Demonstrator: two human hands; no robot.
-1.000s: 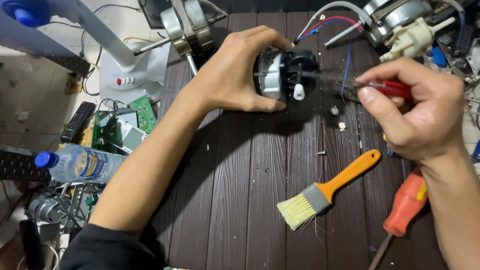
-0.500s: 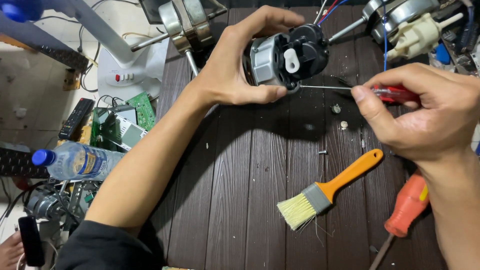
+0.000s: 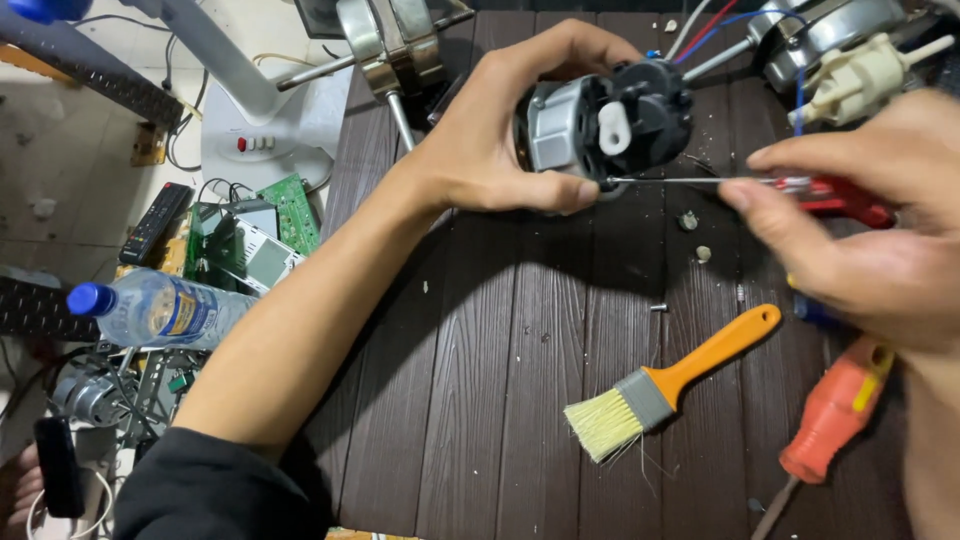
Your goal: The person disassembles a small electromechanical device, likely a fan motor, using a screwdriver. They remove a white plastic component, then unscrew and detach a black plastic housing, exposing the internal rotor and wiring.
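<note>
My left hand (image 3: 500,140) grips a small fan motor (image 3: 605,125) with a silver metal body and a black plastic end cap, held above the dark wooden table (image 3: 480,400). My right hand (image 3: 870,230) holds a red-handled screwdriver (image 3: 770,187) level. Its thin shaft points left and its tip touches the lower edge of the motor. Red, blue and white wires run from the motor toward the far edge.
A paintbrush (image 3: 665,385) with an orange handle and an orange screwdriver (image 3: 830,415) lie near me on the table, with loose screws (image 3: 688,221) below the motor. Other motors (image 3: 830,45) sit at the far right. A water bottle (image 3: 160,310), circuit boards (image 3: 250,240) and a white fan base (image 3: 265,135) clutter the floor on the left.
The motor has been lifted and tilted by my left hand, so its black end cap faces more toward me. The screwdriver tip has stayed at the motor's lower edge.
</note>
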